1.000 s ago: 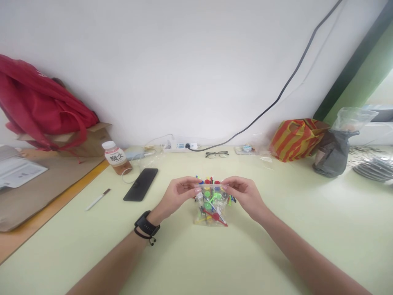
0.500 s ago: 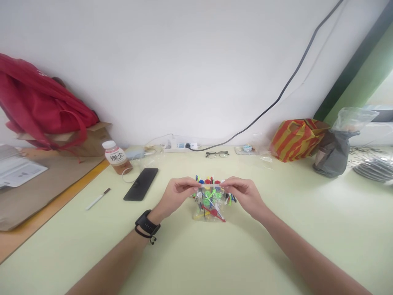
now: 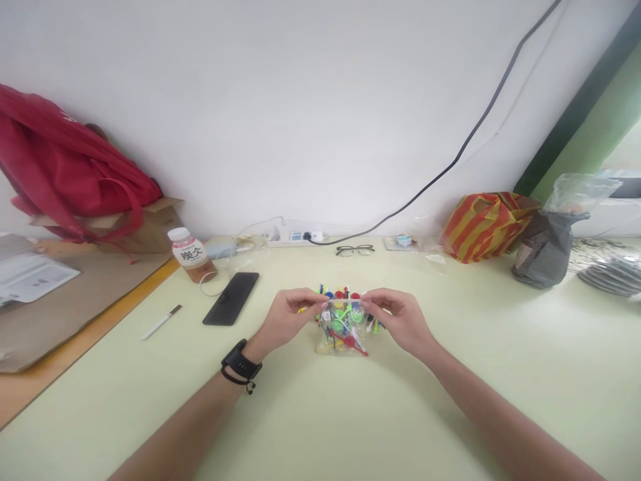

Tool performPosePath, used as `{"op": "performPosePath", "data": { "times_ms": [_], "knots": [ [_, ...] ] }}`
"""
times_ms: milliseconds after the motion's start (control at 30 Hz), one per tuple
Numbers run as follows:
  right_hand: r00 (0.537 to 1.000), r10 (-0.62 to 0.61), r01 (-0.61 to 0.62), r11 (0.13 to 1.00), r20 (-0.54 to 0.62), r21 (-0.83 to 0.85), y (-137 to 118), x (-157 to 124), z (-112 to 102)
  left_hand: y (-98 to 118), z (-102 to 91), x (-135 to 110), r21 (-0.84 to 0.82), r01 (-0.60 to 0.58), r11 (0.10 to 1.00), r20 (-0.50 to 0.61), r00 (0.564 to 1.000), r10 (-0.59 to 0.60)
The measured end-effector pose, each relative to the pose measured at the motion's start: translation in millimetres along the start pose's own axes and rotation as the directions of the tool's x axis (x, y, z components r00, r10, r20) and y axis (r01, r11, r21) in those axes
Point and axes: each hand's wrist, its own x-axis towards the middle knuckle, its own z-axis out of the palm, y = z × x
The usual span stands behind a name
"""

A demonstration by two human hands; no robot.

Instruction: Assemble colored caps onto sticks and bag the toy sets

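Observation:
A small clear plastic bag (image 3: 330, 344) holds colourful plastic pieces in red, green, yellow, white and dark tones. Its top edge is pinched at the left corner by my left hand (image 3: 295, 312), which wears a black watch at the wrist. At the right corner of the same edge, the thumb and fingers of my right hand (image 3: 398, 317) are closed. The strip between the two hands is stretched straight. More small coloured pieces (image 3: 339, 294) lie on the table just behind the bag, partly covered by it and by my fingers.
On the left are a black phone (image 3: 231, 298), a pen (image 3: 162, 322), a drink bottle (image 3: 192, 257) and a red backpack (image 3: 75, 167) on a cardboard box. Glasses (image 3: 354, 250) and a power strip (image 3: 295, 239) lie by the wall. A striped bag (image 3: 483, 227) and a grey bag (image 3: 543, 250) stand right.
Both hands stay on the bag's top edge in nearly the same place. The bag's lower end sits slightly higher in view than before.

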Motion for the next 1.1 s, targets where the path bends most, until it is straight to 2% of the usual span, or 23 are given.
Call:
{"op": "performPosePath", "data": {
  "times_ms": [167, 300, 433, 533, 600, 733, 867, 1000, 1100],
  "knots": [
    [0.992, -0.122, 0.121, 0.992, 0.042, 0.024, 2, 0, -4, -2, -0.6, -1, -0.096, 0.004, 0.995, 0.010, 1.000, -0.003],
    [0.985, -0.158, 0.159, 0.987, 0.071, -0.013, 2, 0, -4, -3, 1.2, 0, -0.114, 0.006, 0.993, -0.007, 1.000, -0.007],
    [0.989, -0.135, 0.137, 0.990, 0.059, -0.036, -1, -1, -3, 2, 1.9, 2, -0.018, 0.019, 1.000, 0.029, 0.999, -0.019],
    [0.981, -0.161, 0.172, 0.981, 0.110, -0.094, -6, -3, -4, 9, 3.2, 1, 0.077, -0.023, 0.997, 0.086, 0.996, 0.016],
    [0.973, -0.171, 0.195, 0.970, 0.155, -0.148, -9, -5, -2, 13, 5.6, -1, 0.082, -0.034, 0.996, 0.109, 0.994, 0.025],
    [0.954, -0.153, 0.210, 0.954, 0.257, -0.214, -16, -10, 5, 19, 13.3, -8, 0.052, -0.019, 0.998, 0.171, 0.985, 0.010],
    [0.948, -0.132, 0.204, 0.951, 0.290, -0.233, -19, -14, 10, 23, 19.8, -11, 0.064, -0.018, 0.998, 0.214, 0.977, 0.004],
    [0.928, -0.107, 0.212, 0.940, 0.357, -0.268, -22, -13, 3, 27, 19.5, -11, 0.125, -0.029, 0.992, 0.248, 0.969, -0.003],
    [0.900, -0.044, 0.181, 0.943, 0.434, -0.280, -26, -10, -6, 28, 16.5, -10, 0.146, -0.020, 0.989, 0.282, 0.959, -0.023]
  ]
}}
